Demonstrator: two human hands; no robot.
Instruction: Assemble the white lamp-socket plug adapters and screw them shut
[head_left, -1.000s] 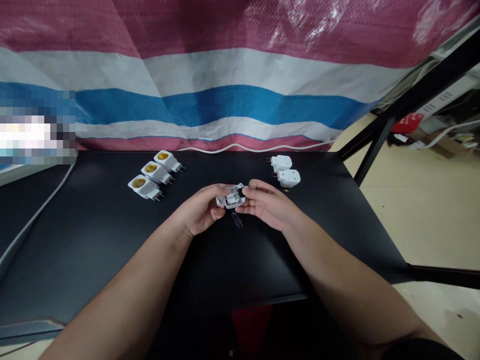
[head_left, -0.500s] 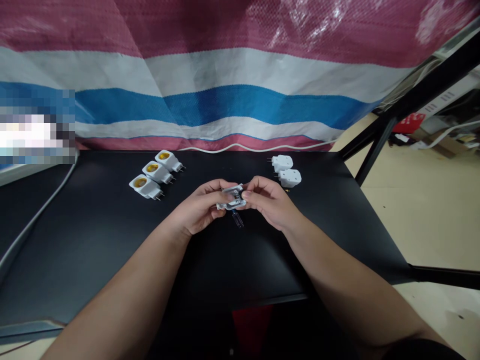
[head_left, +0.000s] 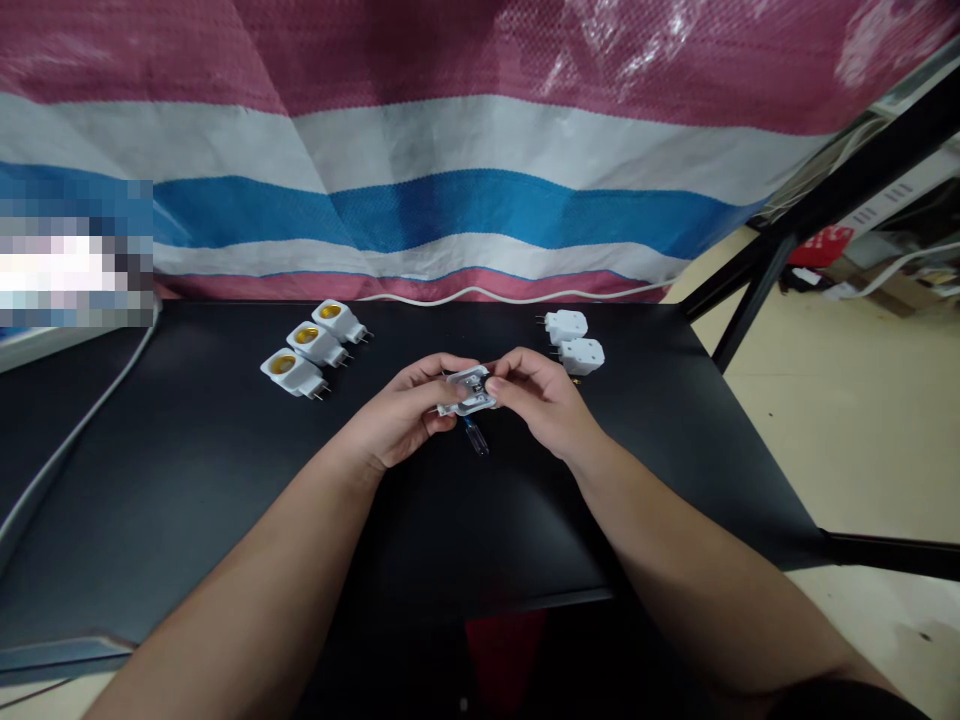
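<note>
White plastic, an opened adapter shell [head_left: 466,392], is pinched between both hands above the middle of the black counter [head_left: 187,480]. The left hand [head_left: 401,420] cups it, fingers curled round its left end. The right hand [head_left: 544,400] has closed in over the last second, thumb and forefinger now pressing its right edge. A clear-handled screwdriver [head_left: 475,438] lies just beneath. Three yellow-throated adapters [head_left: 315,346] sit left, two closed adapters [head_left: 573,341] right.

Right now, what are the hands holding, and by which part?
One open white adapter shell: the left hand pinches its left end, the right hand its right end.
</note>
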